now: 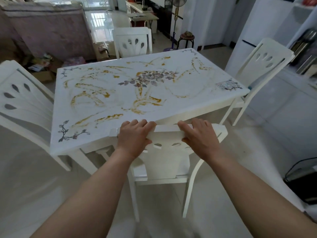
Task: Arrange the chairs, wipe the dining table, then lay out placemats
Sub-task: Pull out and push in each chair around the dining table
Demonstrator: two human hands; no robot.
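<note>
A white dining table (197, 78) with a gold and purple flower pattern fills the middle of the head view. A white chair (168, 162) stands at its near edge, its backrest top touching the tabletop rim. My left hand (133, 138) grips the left part of that backrest's top rail. My right hand (200, 140) grips the right part. Three more white chairs stand around the table: one at the left (22, 103), one at the far side (133, 42), one at the right (262, 66).
A covered sofa (48, 30) and boxes on the floor (44, 66) lie far left. A standing fan (176, 18) and a small stool (187, 39) are behind the table. White cabinets (283, 103) line the right side, with a dark box (303, 182) on the floor.
</note>
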